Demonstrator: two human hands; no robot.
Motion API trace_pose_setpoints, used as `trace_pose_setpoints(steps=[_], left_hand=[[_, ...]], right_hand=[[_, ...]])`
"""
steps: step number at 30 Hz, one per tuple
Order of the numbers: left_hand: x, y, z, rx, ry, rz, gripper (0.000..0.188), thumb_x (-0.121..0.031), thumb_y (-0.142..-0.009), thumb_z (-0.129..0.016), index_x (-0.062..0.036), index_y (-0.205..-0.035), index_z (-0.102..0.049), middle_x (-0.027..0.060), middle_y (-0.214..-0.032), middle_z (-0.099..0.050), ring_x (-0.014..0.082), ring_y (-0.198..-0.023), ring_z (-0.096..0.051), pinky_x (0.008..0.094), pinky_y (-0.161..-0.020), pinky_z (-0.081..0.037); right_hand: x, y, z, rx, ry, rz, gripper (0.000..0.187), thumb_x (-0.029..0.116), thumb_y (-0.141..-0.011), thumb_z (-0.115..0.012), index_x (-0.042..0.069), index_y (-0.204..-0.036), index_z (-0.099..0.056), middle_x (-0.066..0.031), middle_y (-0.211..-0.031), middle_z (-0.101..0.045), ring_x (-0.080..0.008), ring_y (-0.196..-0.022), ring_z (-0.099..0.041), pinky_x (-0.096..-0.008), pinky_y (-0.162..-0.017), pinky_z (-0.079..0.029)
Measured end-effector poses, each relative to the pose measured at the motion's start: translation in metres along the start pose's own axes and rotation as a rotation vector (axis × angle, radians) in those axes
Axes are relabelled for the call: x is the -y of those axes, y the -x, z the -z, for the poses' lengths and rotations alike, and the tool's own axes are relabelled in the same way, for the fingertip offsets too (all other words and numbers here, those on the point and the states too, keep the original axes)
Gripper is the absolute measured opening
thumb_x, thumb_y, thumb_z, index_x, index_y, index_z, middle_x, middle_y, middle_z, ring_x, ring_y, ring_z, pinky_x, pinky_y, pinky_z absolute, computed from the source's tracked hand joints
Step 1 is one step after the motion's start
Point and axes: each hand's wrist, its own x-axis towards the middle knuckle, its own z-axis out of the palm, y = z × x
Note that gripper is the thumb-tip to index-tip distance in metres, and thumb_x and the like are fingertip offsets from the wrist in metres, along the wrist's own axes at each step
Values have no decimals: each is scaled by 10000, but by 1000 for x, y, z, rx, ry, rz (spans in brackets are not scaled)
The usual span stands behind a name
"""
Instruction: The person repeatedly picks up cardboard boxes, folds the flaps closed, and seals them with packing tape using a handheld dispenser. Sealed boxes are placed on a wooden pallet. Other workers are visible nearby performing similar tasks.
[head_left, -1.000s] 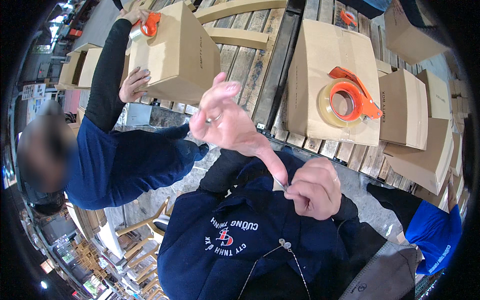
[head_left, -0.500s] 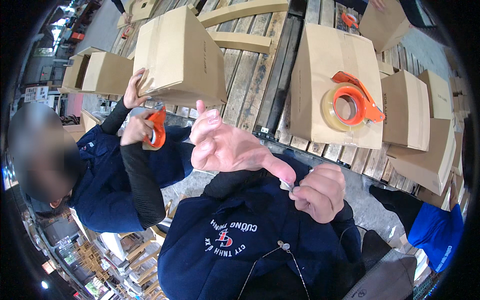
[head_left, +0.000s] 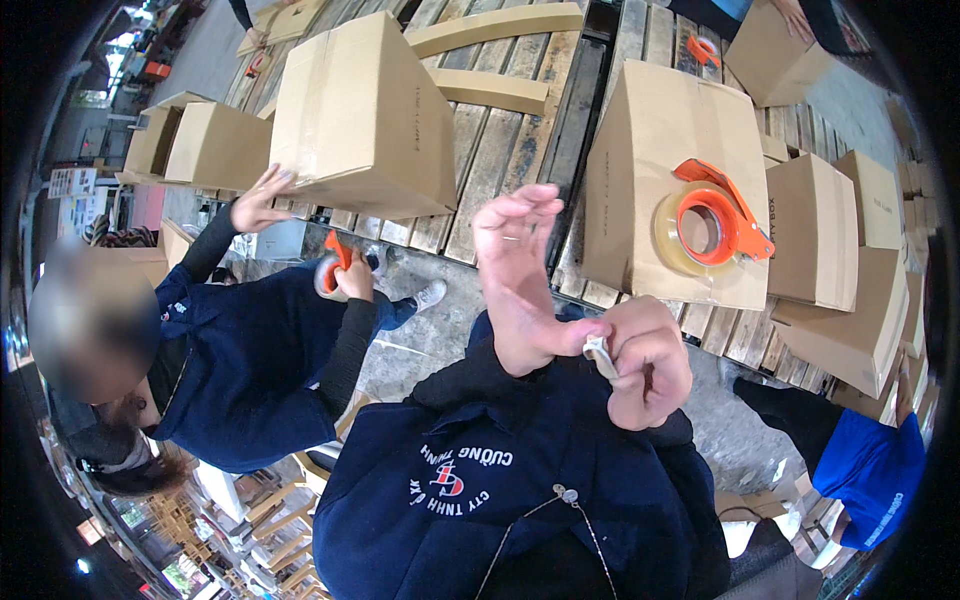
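In front of my chest my left hand [head_left: 520, 290] is held up open, its fingers stretched and its thumb reaching toward the right hand. My right hand [head_left: 648, 368] is closed in a pinch on a small whitish strip [head_left: 599, 354], which lies against the tip of the left thumb. Whether it is tape or a bandage I cannot make out. Just beyond my hands a closed cardboard box [head_left: 625, 215] stands on the slatted table [head_left: 497, 160]. An orange tape dispenser [head_left: 745, 232] with a clear roll lies on top of that box.
On my left a co-worker [head_left: 250, 370] holds another orange tape dispenser [head_left: 334, 262], the other hand beside a large carton [head_left: 330, 110]. More boxes [head_left: 812, 235] stand at the right. Cardboard strips [head_left: 490, 90] lie on the slats. Another person in blue [head_left: 868, 465] is at the far right.
My left hand has turned upright, its fingers now pointing up. My right hand has shifted slightly up, still pinching the strip. The co-worker's dispenser has moved away from the carton.
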Motion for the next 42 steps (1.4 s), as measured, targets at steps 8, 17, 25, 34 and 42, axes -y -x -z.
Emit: trace_pose_setpoints(steps=[8, 17, 25, 34, 42], left_hand=[[5, -15, 18, 42, -362, -473, 913, -282, -513, -906, -60, -1199, -344, 165, -1258, -402, 255, -1188, -417, 392, -1030, -326], [-1, -26, 35, -78, -185, -89, 794, -113, -575, -832, -94, -1209, -354, 163, -1287, -390, 219, -1185, -412, 377, -1060, -290], [-16, -27, 34, -68, 92, 209, 711, -139, -610, -820, -138, -1187, -405, 81, -1325, -400, 162, -1202, -417, 369, -1077, -262], [-12, -32, 42, -40, 129, 203, 694, -139, -621, -822, -146, -1182, -415, 79, -1322, -412, 162, -1198, -426, 362, -1073, -264], [0, -37, 45, 594, -155, 180, 407, -69, -706, -777, -26, -1055, -572, 102, -1117, -573, 214, -1085, -533, 361, -976, -382]], right_hand=[[5, -1, -10, -49, -141, -54, 122, 44, -863, -613, 45, -813, -503, -102, -806, -552, -202, -700, -537, -318, -639, -453], [24, -27, 9, -400, -139, -28, 122, 63, -868, -573, 55, -843, -454, -192, -891, -588, -246, -751, -605, -336, -706, -525], [2, -22, -18, -246, 250, -14, 418, -91, -703, -767, -22, -1037, -525, -176, -831, -692, -204, -754, -685, -280, -692, -519], [2, 2, 0, -88, 635, -347, 156, 13, -676, -796, -20, -765, -672, -117, -792, -705, -181, -716, -679, -253, -650, -521], [2, 19, 4, -491, -173, -661, 270, -90, -811, -649, -69, -1078, -616, -179, -1021, -674, -227, -890, -685, -320, -796, -570]])
